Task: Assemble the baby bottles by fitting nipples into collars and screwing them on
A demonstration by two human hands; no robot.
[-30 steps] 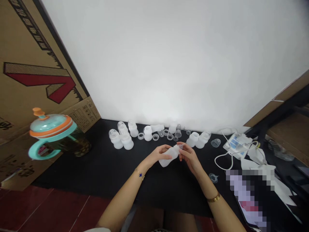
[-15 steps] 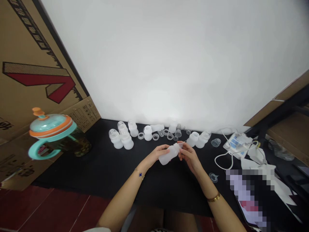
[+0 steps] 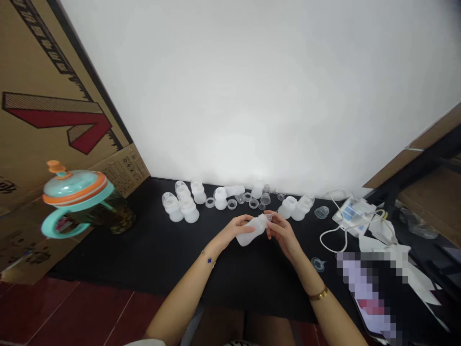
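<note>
My left hand [image 3: 236, 229] is wrapped round the body of a frosted white baby bottle [image 3: 248, 233], tilted with its neck up to the right. At that neck, my right hand [image 3: 279, 227] pinches a clear nipple [image 3: 268, 217] with fingers and thumb; the fingers partly hide where it meets the bottle. Behind the hands stand an open bottle [image 3: 287, 207] and a capped bottle [image 3: 303, 208]. Several ring collars [image 3: 253, 203] and clear caps [image 3: 265, 198] lie near the wall. A loose clear nipple [image 3: 318, 264] rests right of my right forearm.
Several capped bottles [image 3: 189, 209] stand at the back left. A large teal and orange drinking jug [image 3: 77, 199] is at far left, beside a cardboard box [image 3: 32, 144]. On the right are a clear cap [image 3: 321, 212], a power strip [image 3: 355, 216] with white cables, and a blurred-out phone [image 3: 370, 307].
Almost nothing differs. The bottle and both hands keep nearly the same place, with a very slight shift of the left fingers on the bottle.
</note>
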